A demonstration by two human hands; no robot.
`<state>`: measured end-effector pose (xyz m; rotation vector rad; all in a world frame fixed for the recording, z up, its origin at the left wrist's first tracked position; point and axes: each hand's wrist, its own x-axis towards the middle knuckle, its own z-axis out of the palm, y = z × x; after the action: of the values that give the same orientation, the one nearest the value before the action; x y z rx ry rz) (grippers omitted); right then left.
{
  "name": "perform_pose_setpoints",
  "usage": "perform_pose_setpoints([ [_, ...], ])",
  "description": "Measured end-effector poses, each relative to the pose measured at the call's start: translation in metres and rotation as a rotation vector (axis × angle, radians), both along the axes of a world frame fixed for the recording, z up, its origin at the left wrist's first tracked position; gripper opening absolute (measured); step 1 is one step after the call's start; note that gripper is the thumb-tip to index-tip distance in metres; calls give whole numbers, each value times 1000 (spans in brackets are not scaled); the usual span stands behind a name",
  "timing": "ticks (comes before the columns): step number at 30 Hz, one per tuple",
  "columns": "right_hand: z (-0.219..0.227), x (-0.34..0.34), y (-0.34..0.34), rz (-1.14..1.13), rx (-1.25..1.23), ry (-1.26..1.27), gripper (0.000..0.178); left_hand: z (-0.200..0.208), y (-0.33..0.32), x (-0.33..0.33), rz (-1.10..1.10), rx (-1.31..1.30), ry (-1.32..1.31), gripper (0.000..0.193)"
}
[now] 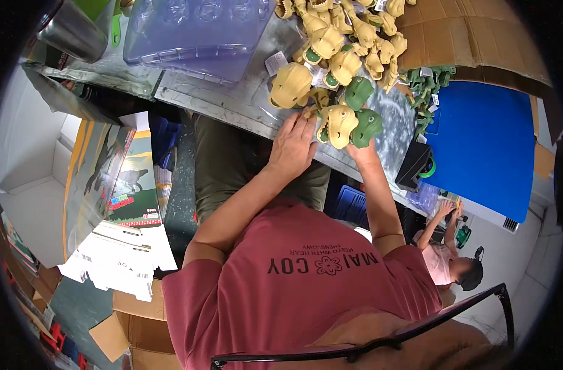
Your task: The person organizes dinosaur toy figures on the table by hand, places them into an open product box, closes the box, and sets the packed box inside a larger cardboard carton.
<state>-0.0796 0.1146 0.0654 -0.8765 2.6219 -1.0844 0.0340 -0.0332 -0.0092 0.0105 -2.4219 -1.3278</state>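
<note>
upper centre, by the edge of the flat grey tabletop [250,97]: left hand [293,145], fingers bent together, reached the tan plastic dinosaur head [338,126], pinch unclear! the lower green plastic head [368,128] hid most of the right hand [360,150]; i couldn't tell its grip. loose fingers risked a drop!

- A grey, worn tabletop [241,103] has a seam toward its left.
- Tan dinosaur toys [326,42] lie heaped at its far side.
- A translucent purple plastic tray [195,28] lies across the seam.
- A metal cup [81,36] stands farther left.
</note>
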Motion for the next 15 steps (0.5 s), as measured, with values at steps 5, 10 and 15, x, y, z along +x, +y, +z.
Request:
perform_pose_setpoints([
  [5, -3, -8, 10, 80, 139, 100, 77, 1, -1, -1, -8, -12, 16, 64],
  [10, 11, 1, -5, -1, 118, -72, 77, -4, 1, 1, 0, -45, -11, 63],
  [15, -11, 6, -4, -85, -230, -429, 61, -10, 2, 0, -22, -74, -18, 51],
])
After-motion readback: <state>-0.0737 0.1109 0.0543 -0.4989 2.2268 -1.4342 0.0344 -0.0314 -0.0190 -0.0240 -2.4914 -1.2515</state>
